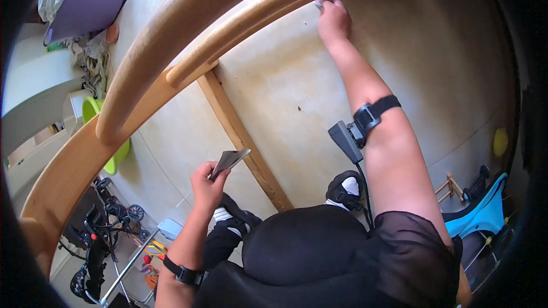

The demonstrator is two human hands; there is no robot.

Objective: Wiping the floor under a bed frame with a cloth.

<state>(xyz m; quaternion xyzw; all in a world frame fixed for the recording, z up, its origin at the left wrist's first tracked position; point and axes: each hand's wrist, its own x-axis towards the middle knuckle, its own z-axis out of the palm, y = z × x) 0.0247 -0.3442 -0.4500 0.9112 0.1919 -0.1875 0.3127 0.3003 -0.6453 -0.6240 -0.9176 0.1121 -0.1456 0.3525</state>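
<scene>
My left hand (208, 186) pinches a folded piece of thin grey sheet (229, 163), possibly sandpaper, between thumb and fingers. It is held in front of my body, left of a straight wooden bar (244, 137). My right arm is stretched far forward. At its end, my right hand (336, 18) has its fingers curled around a small whitish piece (319, 3), right beside the lower curved wooden rail (265, 19). The rail hides part of that piece, and whether hand and rail touch is unclear. A thicker curved wooden rail (171, 30) arches above it, joined to a broad curved wooden side piece (77, 158).
Tiled floor (291, 81) lies beneath. A purple tub (96, 0) with white cloth stands far left, near a lime-green basin (113, 160). A black wheeled frame (100, 231) is at lower left. A light-blue plastic seat (481, 211) stands at lower right, near a yellow object (500, 142).
</scene>
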